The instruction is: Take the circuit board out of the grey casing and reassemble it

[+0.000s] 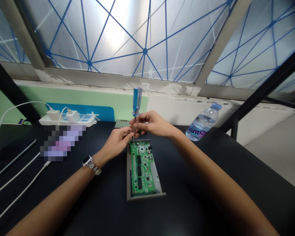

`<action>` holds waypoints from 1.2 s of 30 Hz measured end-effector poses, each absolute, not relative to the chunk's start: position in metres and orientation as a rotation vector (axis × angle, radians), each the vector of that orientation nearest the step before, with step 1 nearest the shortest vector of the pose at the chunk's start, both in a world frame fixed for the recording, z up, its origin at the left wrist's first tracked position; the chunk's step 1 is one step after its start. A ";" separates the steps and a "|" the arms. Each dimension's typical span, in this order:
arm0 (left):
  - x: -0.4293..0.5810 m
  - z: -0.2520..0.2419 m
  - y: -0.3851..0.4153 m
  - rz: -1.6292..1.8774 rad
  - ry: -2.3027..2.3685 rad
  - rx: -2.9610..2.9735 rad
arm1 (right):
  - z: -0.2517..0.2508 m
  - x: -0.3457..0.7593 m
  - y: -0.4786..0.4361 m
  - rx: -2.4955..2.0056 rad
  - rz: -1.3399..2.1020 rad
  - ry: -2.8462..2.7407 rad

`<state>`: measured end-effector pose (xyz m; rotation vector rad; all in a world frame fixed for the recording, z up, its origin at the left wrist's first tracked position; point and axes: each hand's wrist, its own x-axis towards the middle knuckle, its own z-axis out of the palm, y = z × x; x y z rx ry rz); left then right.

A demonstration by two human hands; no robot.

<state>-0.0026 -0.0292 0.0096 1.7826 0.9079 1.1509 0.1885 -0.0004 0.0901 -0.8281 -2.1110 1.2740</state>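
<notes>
A screwdriver [137, 101] with a clear and blue handle stands upright, its tip down at the far left corner of a green circuit board [144, 167]. The board lies in a shallow grey metal casing [129, 183] on the table. My right hand [153, 124] pinches the screwdriver's shaft just below the handle. Lower down, my left hand [119, 139], wearing a watch [87, 161] on the wrist, has its fingers closed around the shaft near the tip. Those fingers partly hide the tip and whatever lies under it.
On the right a water bottle [203, 122] leans at a tilt in view. At the back left lies a white power strip [85, 120] with plugs and white cables. A blurred-out phone-like object [64, 144] rests on the black table [191, 203]. Behind is a wall below windows.
</notes>
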 end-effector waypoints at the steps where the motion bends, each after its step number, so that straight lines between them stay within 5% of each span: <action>1: -0.003 0.010 -0.030 1.146 0.910 1.782 | 0.090 0.189 -0.001 -0.821 1.274 -2.099; 16: 0.003 0.013 -0.035 1.221 1.086 1.889 | 0.077 0.176 -0.002 -0.944 0.838 -1.998; 24: -0.001 0.007 -0.030 1.163 0.958 1.850 | 0.088 0.181 -0.004 -0.843 1.198 -1.979; 36: -0.001 0.005 -0.026 1.139 0.875 1.759 | 0.092 0.182 -0.005 -0.804 1.027 -1.973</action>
